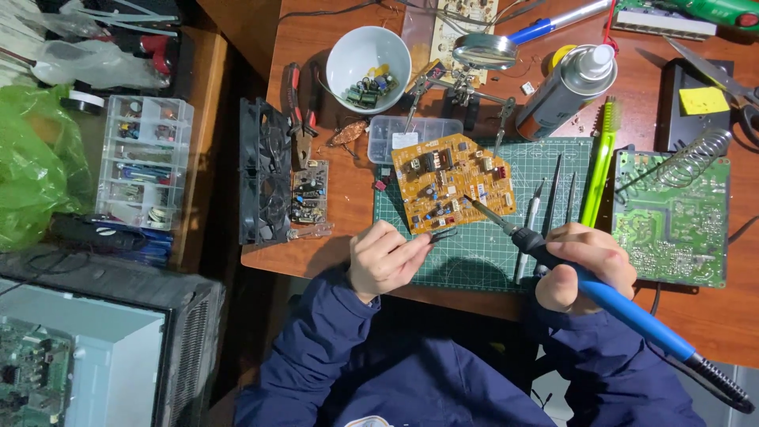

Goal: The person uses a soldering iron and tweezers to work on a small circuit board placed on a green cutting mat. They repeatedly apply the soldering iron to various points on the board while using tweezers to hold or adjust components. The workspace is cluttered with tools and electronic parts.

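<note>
An orange circuit board lies on a green cutting mat. My right hand grips a blue-handled soldering iron, whose tip rests on the board's lower right part. My left hand pinches dark tweezers whose points reach the board's lower edge. Both sleeves are dark blue.
A white bowl of small parts, a clear plastic box, a helping-hand magnifier and a spray can stand behind the board. A green circuit board with a coil stand lies right. Black fans and a parts organizer sit left.
</note>
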